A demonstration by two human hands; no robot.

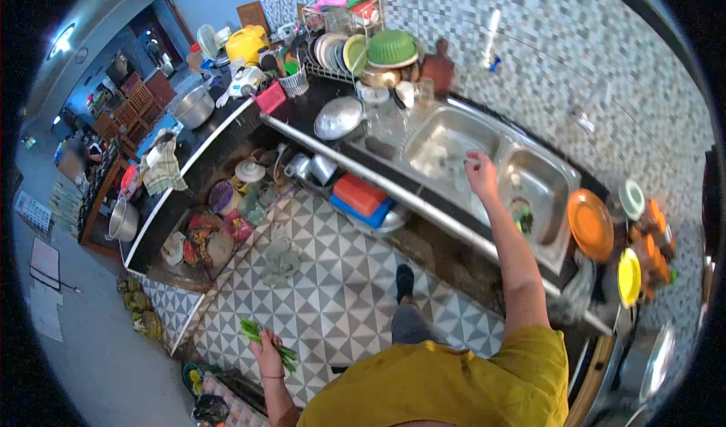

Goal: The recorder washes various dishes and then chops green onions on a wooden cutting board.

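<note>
My left hand (269, 352) is closed around a small bunch of green stalks (288, 356), held low over the patterned floor. Ahead of me my right hand (481, 169) hangs above the double steel sink, close to the divider between its basins. Its fingers look curled; whether anything small is between them I cannot tell. The larger basin (448, 143) lies beyond and left of that hand. Green scraps (524, 219) lie around the drain of the smaller basin (541, 189).
An orange plate (590, 224) and orange-lidded jars (646, 251) stand right of the sink. Left of it are a metal lid (338, 118), glasses and a loaded dish rack (332, 58). A plastic bag (281, 261) lies on the floor. In the far left background sits a person.
</note>
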